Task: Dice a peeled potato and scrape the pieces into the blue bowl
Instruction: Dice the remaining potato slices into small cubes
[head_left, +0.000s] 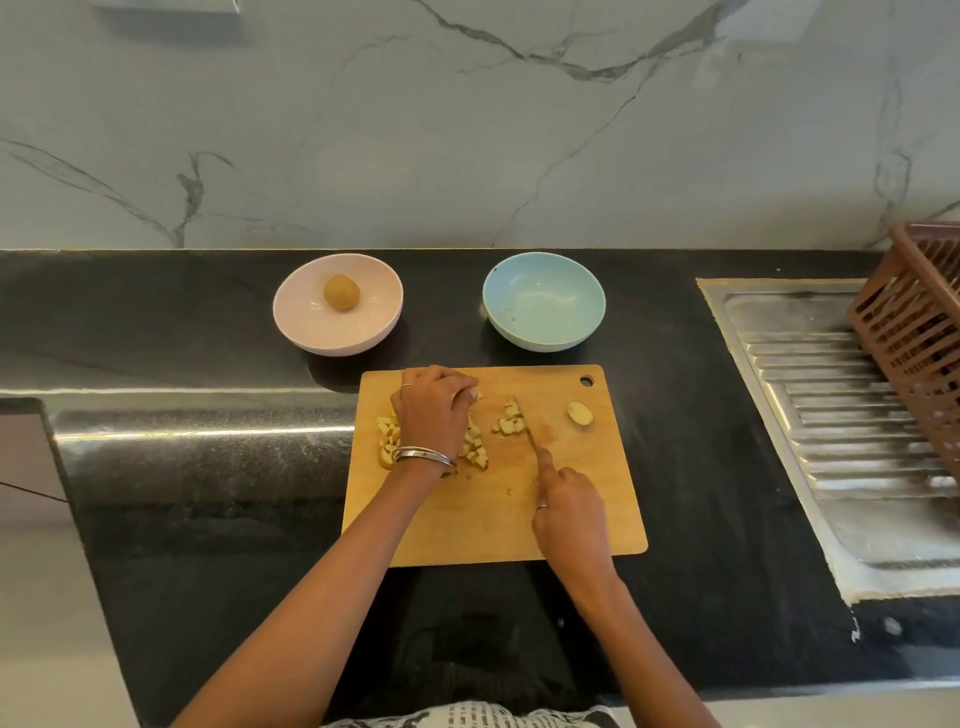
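pink bowl near the back edge of the worktop, left of centre; one whole unpeeled potato sits in it.

wooden cutting board lies in the middle of the worktop, just in front of both bowls, hanging hole at its back right corner.

left hand over the board's back left part, fingers curled down over a heap of diced potato pieces; whether it grasps any piece or only covers them, cannot tell. ring on one finger, two metal bangles at the wrist. pieces show on both sides of the hand, some at the board's left edge.

small second cluster of cut pieces near the board's centre, touching the left face of the knife blade.

knife runs front to back, edge down on the board, tip toward the back edge. right hand grasps the handle, index finger stretched along the spine; ring on one finger.

one uncut potato end lies alone toward the board's right edge, apart from the blade.

blue bowl near the back edge of the worktop, behind the board's right half; no potato in it.

steel drainboard set into the right end of the worktop; brown slatted plastic basket on it at the far right edge.
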